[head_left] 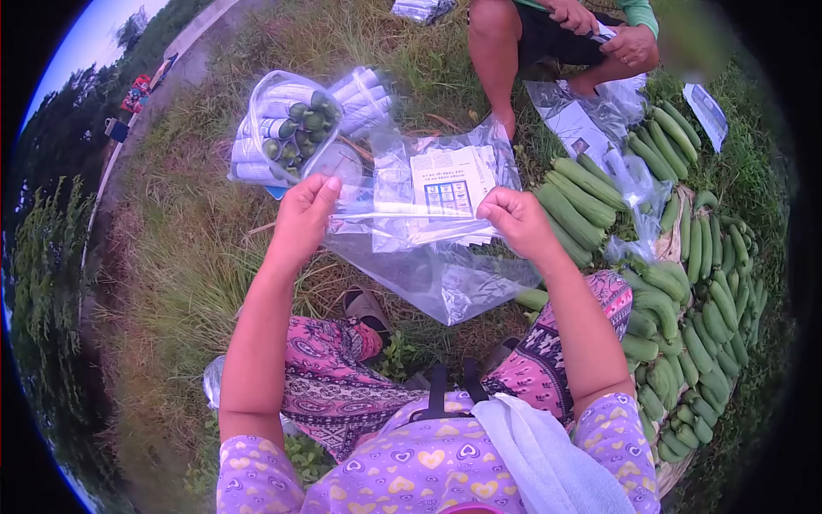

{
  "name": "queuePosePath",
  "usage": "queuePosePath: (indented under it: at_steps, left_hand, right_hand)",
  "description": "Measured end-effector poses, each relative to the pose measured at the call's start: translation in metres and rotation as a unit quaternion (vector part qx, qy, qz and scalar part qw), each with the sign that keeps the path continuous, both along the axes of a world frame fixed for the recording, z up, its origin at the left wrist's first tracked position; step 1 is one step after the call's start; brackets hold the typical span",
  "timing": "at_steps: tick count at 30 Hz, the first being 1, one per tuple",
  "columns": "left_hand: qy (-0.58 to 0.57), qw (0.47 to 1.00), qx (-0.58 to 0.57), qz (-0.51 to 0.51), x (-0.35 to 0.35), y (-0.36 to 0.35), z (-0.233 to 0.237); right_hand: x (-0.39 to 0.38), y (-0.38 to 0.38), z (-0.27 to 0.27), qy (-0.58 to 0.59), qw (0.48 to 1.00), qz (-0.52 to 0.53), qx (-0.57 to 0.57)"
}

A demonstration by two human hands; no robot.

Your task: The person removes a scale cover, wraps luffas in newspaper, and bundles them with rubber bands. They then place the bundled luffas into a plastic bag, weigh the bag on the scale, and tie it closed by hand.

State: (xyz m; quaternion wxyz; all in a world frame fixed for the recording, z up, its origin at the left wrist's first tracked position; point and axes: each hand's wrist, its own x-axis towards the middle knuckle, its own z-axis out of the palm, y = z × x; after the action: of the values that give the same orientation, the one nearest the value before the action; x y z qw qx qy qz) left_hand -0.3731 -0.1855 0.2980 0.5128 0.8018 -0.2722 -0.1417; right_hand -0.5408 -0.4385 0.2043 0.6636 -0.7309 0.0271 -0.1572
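Note:
A clear plastic bag [445,287] is stretched between my two hands, its lower part hanging down over the grass. My left hand [306,212] pinches one end of its upper edge, thumb on top. The other end is gripped by my right hand [520,220] between thumb and fingers. Just beyond the bag lie printed paper sheets [447,176] on more clear plastic, partly overlapped by the stretched edge. Past my left hand sits a plastic bag of paper-wrapped green gourds [304,128], their ends facing me.
Loose green gourds [582,197] lie to the right of my right hand, and a large pile [706,343] spreads farther right. Opposite me, another person [561,43] squats, holding something in both hands. Paper and plastic [582,124] lie by that person's feet.

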Motion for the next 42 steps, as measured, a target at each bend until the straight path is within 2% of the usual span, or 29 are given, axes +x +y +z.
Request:
queuePosePath:
  at_steps: [2,4,6,8,9,10,13,14,16,18,19,20,23,25,27,28,30,33,36,38,42]
  left_hand:
    - [-0.035,0.999,0.008,-0.014,0.005,-0.003,-0.012]
    - [-0.042,0.998,0.037,0.015,0.0,-0.003,-0.003]
    - [-0.065,0.998,0.025,-0.006,0.007,-0.002,-0.007]
    - [-0.12,0.992,0.029,-0.006,0.005,-0.002,0.001]
    - [-0.14,0.99,0.03,-0.006,0.004,-0.002,0.003]
    - [-0.143,0.989,0.038,-0.004,0.003,-0.001,0.009]
    - [-0.181,0.981,0.062,0.022,0.004,0.005,0.013]
    - [-0.197,0.977,0.071,0.032,0.004,0.004,0.012]
    - [-0.411,0.907,0.003,0.094,0.001,-0.003,0.013]
    - [-0.507,0.854,0.018,0.111,-0.007,-0.001,0.017]
    - [-0.436,0.896,0.022,0.084,-0.013,-0.003,0.013]
    - [-0.36,0.931,0.026,0.055,-0.02,-0.006,0.008]
    - [-0.057,0.995,0.069,-0.033,-0.04,-0.017,-0.013]
    - [0.174,0.975,0.104,-0.091,-0.051,-0.025,-0.033]
    - [0.243,0.957,0.095,-0.127,-0.059,-0.027,-0.057]
    - [0.277,0.945,0.092,-0.146,-0.061,-0.027,-0.067]
    - [0.267,0.952,0.075,-0.131,-0.063,-0.025,-0.08]
    - [0.286,0.952,0.043,-0.096,-0.062,-0.021,-0.095]
    - [0.322,0.944,-0.035,-0.056,-0.058,-0.019,-0.104]
    - [0.3,0.952,-0.022,-0.051,-0.055,-0.016,-0.101]
    - [0.266,0.963,-0.009,-0.036,-0.053,-0.018,-0.099]
  right_hand:
    - [0.003,0.005,-0.001,-0.034,0.999,0.004,-0.006]
    - [0.002,0.01,-0.008,0.03,0.999,0.028,-0.001]
    - [0.002,0.023,-0.011,0.059,0.995,0.063,0.051]
    - [-0.003,0.031,0.008,0.166,0.976,0.135,0.051]
    - [-0.003,0.031,-0.01,0.148,0.971,0.169,0.076]
    - [-0.002,0.029,-0.015,0.155,0.968,0.19,0.054]
    - [0.0,0.026,-0.021,0.087,0.984,0.156,0.021]
    - [0.004,0.021,-0.027,0.064,0.986,0.137,0.064]
    - [0.009,0.018,-0.038,0.023,0.983,0.092,0.155]
    - [0.011,0.02,-0.035,0.097,0.958,0.031,0.267]
    - [0.012,0.02,-0.029,0.132,0.937,-0.001,0.322]
    - [0.012,0.022,-0.02,0.128,0.936,0.022,0.326]
    - [0.011,0.028,-0.016,0.172,0.95,0.041,0.256]
    - [0.012,0.045,-0.021,0.145,0.972,0.044,0.182]
    - [0.02,0.065,-0.052,0.073,0.989,0.067,0.107]
    - [0.018,0.08,-0.045,0.064,0.995,0.044,0.055]
    - [0.015,0.103,-0.031,0.048,0.998,-0.004,-0.048]
    - [0.018,0.099,-0.044,0.111,0.993,-0.007,-0.038]
    - [0.018,0.089,-0.048,0.133,0.987,0.052,0.073]
    - [0.018,0.086,-0.052,0.131,0.976,0.091,0.148]
    - [0.019,0.088,-0.053,0.159,0.966,0.13,0.156]
